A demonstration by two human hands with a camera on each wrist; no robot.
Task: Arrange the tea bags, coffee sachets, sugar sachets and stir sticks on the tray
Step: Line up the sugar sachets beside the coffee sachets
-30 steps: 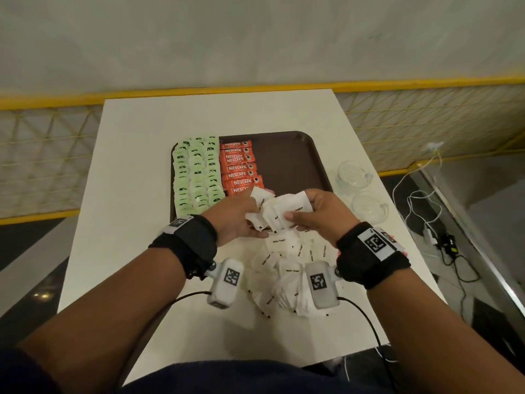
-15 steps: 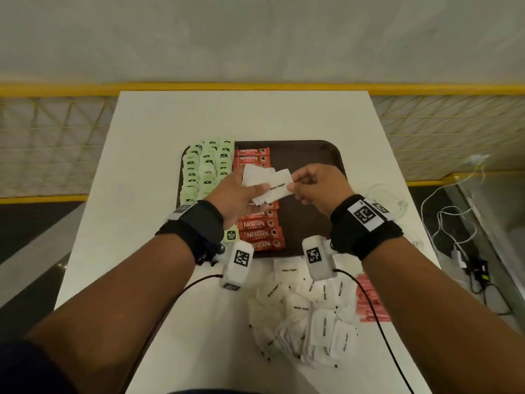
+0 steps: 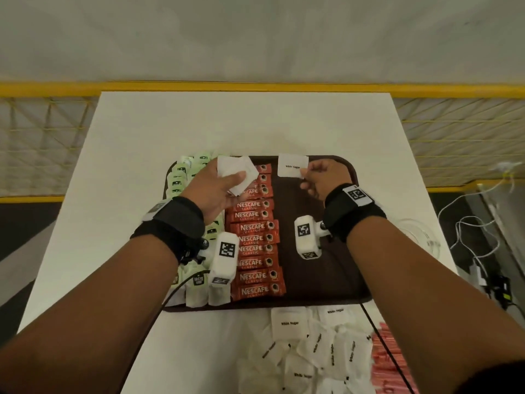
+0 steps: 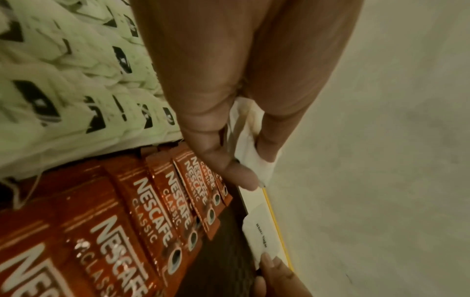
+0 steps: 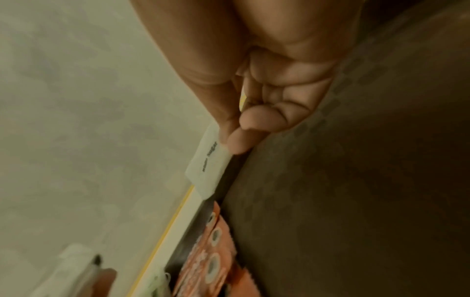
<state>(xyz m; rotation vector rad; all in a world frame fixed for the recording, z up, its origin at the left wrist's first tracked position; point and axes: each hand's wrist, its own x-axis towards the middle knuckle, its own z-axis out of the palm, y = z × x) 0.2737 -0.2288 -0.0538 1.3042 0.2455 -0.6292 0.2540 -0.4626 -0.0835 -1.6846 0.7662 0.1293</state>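
Observation:
A dark brown tray (image 3: 326, 280) lies on the white table. Pale green tea bags (image 3: 181, 177) fill its left column, and red coffee sachets (image 3: 255, 240) form a column beside them. My left hand (image 3: 227, 180) grips a small stack of white sugar sachets (image 3: 237, 173) above the far end of the coffee column. My right hand (image 3: 308, 174) pinches one white sugar sachet (image 3: 292, 165) by its corner over the tray's far edge; the same sachet (image 5: 207, 160) shows in the right wrist view. Loose sugar sachets (image 3: 312, 345) are heaped near the table's front edge.
Red stir sticks (image 3: 389, 362) lie at the front right beside the sugar heap. A clear glass cup (image 3: 417, 231) stands right of the tray. Cables (image 3: 468, 237) hang off the table's right side. A yellow rail (image 3: 255, 88) runs behind the table.
Both hands rose from the sugar heap and moved forward over the tray. They then parted: the right took one sachet to the far edge, and the left kept the stack.

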